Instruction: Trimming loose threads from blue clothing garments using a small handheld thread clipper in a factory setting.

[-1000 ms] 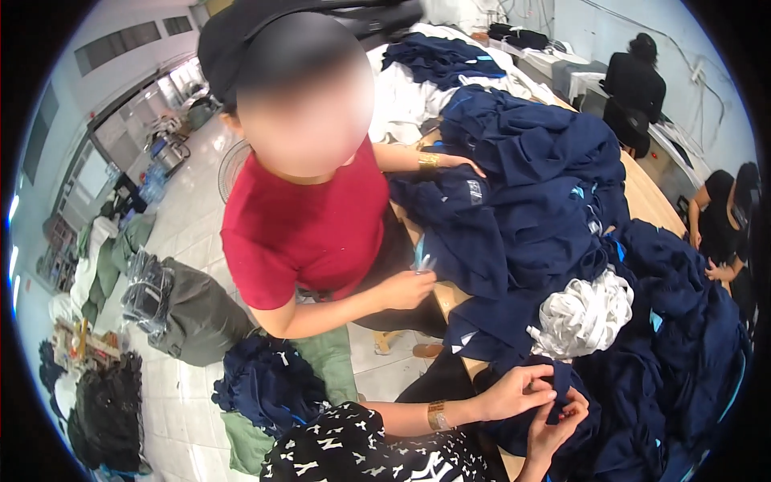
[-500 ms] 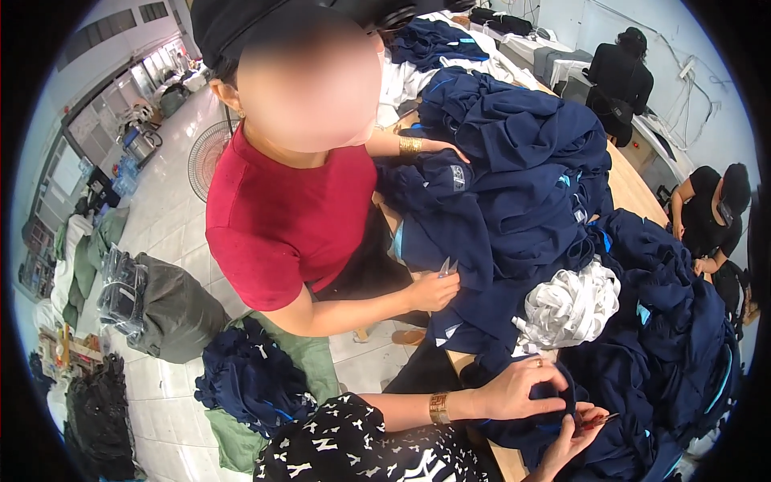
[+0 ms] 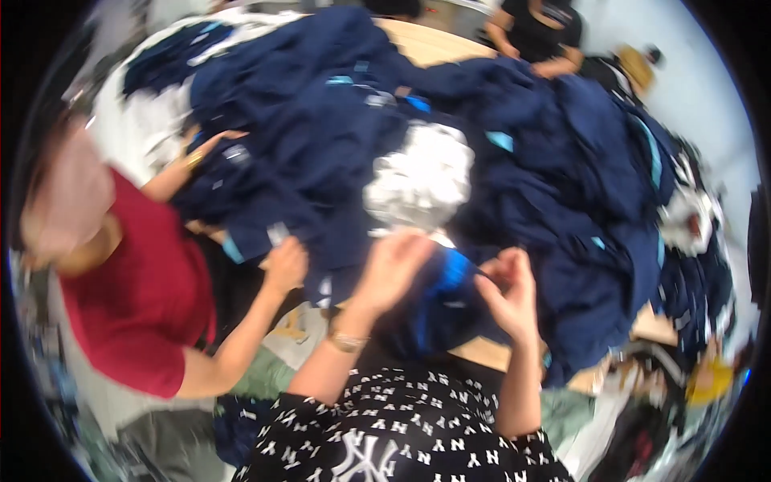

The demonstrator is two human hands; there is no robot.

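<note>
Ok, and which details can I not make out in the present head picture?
Head view:
- Left hand: motion blur hides whether its fingers grip the navy fabric.
- Right hand: blur and curled fingers hide whether it holds anything.
- Bright blue patch: too smeared to tell its kind.
- Pale object by the red-shirted co-worker's hand: blurred.
- Black-shirted co-worker: head cut off by the upper edge.

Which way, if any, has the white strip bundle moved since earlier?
No: the white strip bundle holds its place against the bright-blue patch; the camera turned instead.
</note>
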